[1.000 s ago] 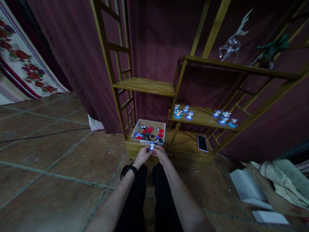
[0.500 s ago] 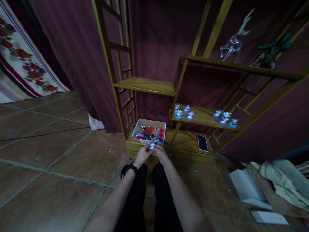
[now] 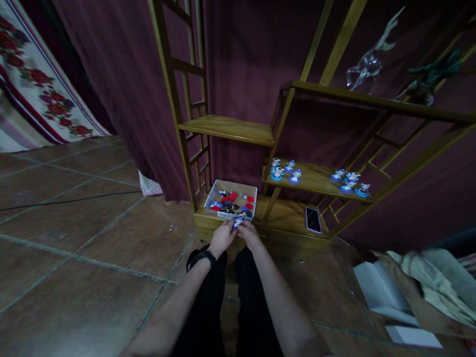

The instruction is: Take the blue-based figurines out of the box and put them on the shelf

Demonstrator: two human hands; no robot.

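My left hand (image 3: 222, 237) and my right hand (image 3: 249, 234) meet just in front of a white box (image 3: 216, 188) on the lowest wooden shelf. Together their fingers pinch a small blue and white figurine (image 3: 237, 221). The box holds several red, blue and black small pieces. A black watch sits on my left wrist (image 3: 200, 256). On the middle shelf (image 3: 316, 179) stand two groups of similar blue figurines, one at the left (image 3: 283, 170) and one at the right (image 3: 349, 181).
A phone (image 3: 313, 219) lies flat on the bottom shelf at the right. A glass deer (image 3: 370, 56) and a dark figure (image 3: 427, 74) stand on the top shelf. Dark red curtain hangs behind. White boxes and cloth (image 3: 416, 287) lie on the tiled floor at the right.
The view has shifted slightly, so the shelf sits a little further right. Both hands stay together on the figurine in front of the box.
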